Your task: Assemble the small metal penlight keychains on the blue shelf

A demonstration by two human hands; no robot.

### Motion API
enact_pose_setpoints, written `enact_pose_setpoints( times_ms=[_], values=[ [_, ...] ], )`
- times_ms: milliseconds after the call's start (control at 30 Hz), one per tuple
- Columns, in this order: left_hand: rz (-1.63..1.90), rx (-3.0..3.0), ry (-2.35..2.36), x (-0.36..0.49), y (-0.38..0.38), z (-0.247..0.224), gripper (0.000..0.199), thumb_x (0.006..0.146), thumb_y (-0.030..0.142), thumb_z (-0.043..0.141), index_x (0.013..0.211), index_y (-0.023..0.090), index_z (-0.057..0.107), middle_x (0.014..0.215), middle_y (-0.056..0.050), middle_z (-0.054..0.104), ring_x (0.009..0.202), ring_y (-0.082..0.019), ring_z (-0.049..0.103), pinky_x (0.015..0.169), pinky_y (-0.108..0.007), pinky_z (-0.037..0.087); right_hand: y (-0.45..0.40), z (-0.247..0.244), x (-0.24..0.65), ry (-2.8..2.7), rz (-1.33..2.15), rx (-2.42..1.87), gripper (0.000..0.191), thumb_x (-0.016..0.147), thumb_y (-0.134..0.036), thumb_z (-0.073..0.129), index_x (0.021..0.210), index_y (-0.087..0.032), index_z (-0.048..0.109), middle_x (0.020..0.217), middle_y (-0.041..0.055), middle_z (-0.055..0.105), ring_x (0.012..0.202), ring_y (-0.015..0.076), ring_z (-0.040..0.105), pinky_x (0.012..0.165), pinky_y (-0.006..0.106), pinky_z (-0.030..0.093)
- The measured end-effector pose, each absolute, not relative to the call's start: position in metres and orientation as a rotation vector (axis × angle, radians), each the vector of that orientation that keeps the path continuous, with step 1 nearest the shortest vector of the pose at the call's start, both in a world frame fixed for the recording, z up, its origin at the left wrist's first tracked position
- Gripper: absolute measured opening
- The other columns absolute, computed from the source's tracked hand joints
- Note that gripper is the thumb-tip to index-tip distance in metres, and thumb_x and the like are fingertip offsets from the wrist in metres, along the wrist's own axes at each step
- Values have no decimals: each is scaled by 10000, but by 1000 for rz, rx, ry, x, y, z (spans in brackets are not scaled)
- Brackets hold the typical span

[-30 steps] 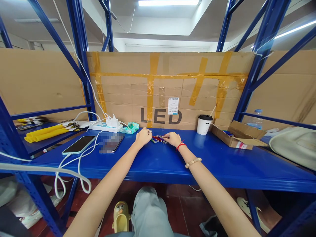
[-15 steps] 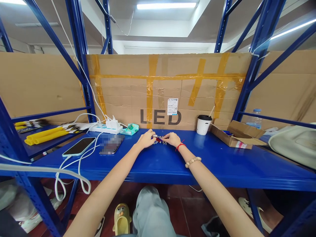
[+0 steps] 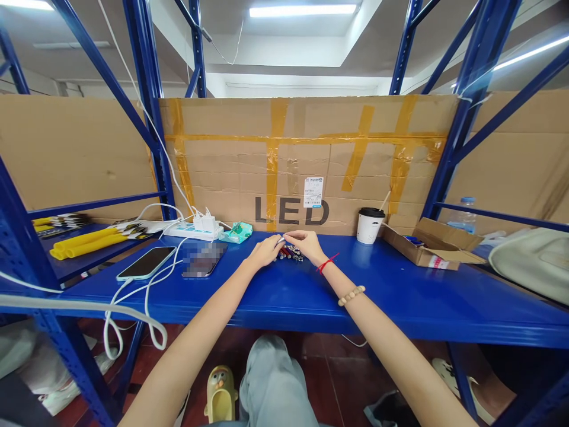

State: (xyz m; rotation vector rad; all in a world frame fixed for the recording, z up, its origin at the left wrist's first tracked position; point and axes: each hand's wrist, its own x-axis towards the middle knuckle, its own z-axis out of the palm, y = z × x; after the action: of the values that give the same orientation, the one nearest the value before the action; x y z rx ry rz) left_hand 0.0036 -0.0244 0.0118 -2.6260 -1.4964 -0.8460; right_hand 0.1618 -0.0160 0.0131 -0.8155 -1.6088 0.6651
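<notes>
A small pile of red, dark and silvery pieces [image 3: 291, 254], too small to name, lies on the blue shelf top [image 3: 284, 290]. Just above the pile's left side, my left hand [image 3: 267, 249] has its fingers closed on a small silvery piece [image 3: 280, 239]. My right hand [image 3: 306, 244] meets it there, thumb and forefinger pinched at the same piece. The fingertips of both hands nearly touch and hide most of what they hold. A red string and a beaded bracelet circle my right wrist and forearm.
Two phones [image 3: 146, 263], white cables, a power strip [image 3: 195, 230] and a green packet [image 3: 239, 232] lie to the left. A lidded cup [image 3: 368, 226] and an open carton [image 3: 433, 252] stand to the right. Cardboard [image 3: 222, 166] walls the back.
My right hand has risen off the pile and come left to my left hand's fingertips. More of the pile shows below the hands. The view has shifted slightly.
</notes>
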Motion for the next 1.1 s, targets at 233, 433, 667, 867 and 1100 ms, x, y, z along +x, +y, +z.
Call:
enact_pose_setpoints(
  times_ms=[233, 433, 667, 867, 1100],
  values=[
    [-751, -2580, -1606, 4, -30, 17, 291, 937, 387, 250, 946, 215, 484, 1016, -48, 625, 975, -233, 578, 731, -301, 433, -15, 12, 165, -1705, 437, -874, 188, 670, -295, 682, 757, -131, 714, 774, 71, 698, 687, 181, 634, 653, 278, 502],
    [-666, -2568, -1610, 5, -28, 17, 304, 939, 387, 239, 977, 213, 486, 1020, -61, 628, 976, -232, 583, 740, -300, 436, -17, 13, 165, -1768, 419, -905, 170, 718, -270, 642, 806, -144, 716, 834, 60, 700, 718, 169, 635, 672, 260, 496],
    [-687, -2523, -1640, 5, -29, 18, 301, 938, 385, 243, 969, 216, 490, 1028, -61, 629, 979, -229, 583, 743, -296, 434, -17, 12, 163, -1814, 394, -939, 165, 742, -257, 626, 827, -144, 711, 838, 51, 696, 667, 143, 615, 644, 240, 483],
    [-641, -2554, -1598, 3, -27, 16, 245, 927, 316, 263, 974, 225, 486, 1041, -47, 622, 990, -219, 579, 746, -297, 436, -15, 7, 162, -1926, 242, -1020, 167, 745, -308, 639, 834, -182, 701, 917, 32, 660, 609, 95, 569, 577, 209, 445],
    [-607, -2558, -1630, 4, -30, 16, 319, 937, 380, 218, 974, 223, 494, 959, -46, 649, 927, -222, 605, 732, -308, 435, -14, 7, 161, -1892, 247, -1053, 181, 739, -336, 641, 794, -170, 688, 890, 31, 656, 591, 93, 555, 560, 212, 440]
  ],
)
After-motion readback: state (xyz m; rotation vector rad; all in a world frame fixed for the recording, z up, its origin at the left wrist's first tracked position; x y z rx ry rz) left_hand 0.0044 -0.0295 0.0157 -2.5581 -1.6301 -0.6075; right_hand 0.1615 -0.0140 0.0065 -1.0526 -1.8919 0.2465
